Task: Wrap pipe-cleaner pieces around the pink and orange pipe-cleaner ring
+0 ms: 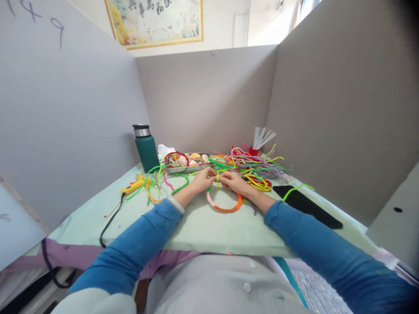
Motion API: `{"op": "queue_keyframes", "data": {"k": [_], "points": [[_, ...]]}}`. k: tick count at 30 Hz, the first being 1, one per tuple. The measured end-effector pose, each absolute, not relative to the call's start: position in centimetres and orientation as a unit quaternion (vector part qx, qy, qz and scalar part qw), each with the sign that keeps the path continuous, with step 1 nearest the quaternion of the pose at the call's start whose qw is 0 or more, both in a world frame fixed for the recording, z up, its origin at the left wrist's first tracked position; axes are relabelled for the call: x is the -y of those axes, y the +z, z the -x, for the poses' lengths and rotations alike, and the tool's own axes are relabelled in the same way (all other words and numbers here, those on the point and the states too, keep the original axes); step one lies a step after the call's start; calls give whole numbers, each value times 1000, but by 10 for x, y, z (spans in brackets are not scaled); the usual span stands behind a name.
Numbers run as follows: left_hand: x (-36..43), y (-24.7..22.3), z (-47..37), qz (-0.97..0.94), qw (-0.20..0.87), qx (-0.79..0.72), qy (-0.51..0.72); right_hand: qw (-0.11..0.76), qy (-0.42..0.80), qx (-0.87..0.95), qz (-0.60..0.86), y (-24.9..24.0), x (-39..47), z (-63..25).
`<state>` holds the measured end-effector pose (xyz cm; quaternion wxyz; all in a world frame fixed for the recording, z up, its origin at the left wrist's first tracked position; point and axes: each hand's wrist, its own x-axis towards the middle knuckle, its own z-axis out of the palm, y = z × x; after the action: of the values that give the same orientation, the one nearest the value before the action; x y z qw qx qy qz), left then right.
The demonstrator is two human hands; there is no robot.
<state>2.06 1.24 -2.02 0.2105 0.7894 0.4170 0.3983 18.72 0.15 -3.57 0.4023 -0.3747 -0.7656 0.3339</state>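
Note:
Fuzzy pipe cleaners in orange, pink and green form a ring (228, 210) that rests on the table in front of me. My left hand (205, 178) and my right hand (231, 181) meet at its far side, fingertips pinched close together. Between them shows a yellow-green pipe cleaner (218, 176), wound at the ring's top. Both hands are closed on this piece, the left from its left and the right from its right. Parts of the ring behind the fingers are hidden.
Loose pipe cleaners (252, 158) pile up at the back right, near white glue sticks (262, 138) in a red cup. A metal tray (170, 169) of shells stands behind my hands. On the left are a green bottle (147, 152) and a yellow glue gun (134, 185); rightward lies a black slab (307, 207).

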Motion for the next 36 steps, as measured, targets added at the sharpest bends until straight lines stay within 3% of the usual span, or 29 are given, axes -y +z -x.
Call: {"op": "queue_keyframes", "data": {"k": [14, 36], "points": [[-7, -17, -21, -820, 153, -432, 343, 395, 334, 767, 380, -38, -6, -188], [3, -13, -21, -833, 181, -433, 292, 384, 333, 771, 383, -36, -4, -188]]}}
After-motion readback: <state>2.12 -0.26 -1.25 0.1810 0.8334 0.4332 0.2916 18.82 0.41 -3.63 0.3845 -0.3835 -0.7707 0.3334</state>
